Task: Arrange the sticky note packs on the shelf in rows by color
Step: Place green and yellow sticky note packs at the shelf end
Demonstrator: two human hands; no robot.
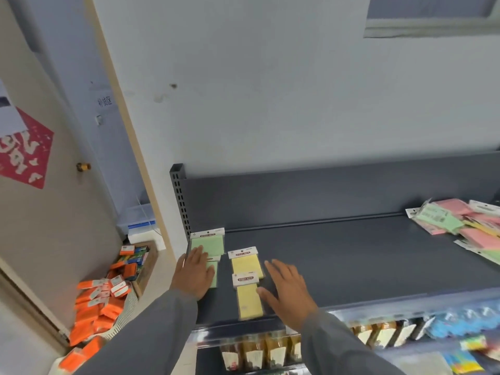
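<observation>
Two green sticky note packs point(208, 243) lie one behind the other at the left end of the dark shelf point(351, 253). My left hand point(193, 270) rests flat on the nearer green one, covering most of it. To their right lie two yellow packs point(246, 262) in a line, the nearer yellow pack point(249, 301) reaching the shelf's front edge. My right hand point(286, 290) is spread open beside the yellow packs, thumb close to the nearer one. A jumbled pile of pink and green packs point(465, 226) sits at the shelf's right end.
The shelf's perforated upright point(180, 196) stands at the back left. Below hang packaged goods on a lower shelf point(270, 350). On the floor to the left are orange packs point(94, 309) in a basket and a box of items by a door.
</observation>
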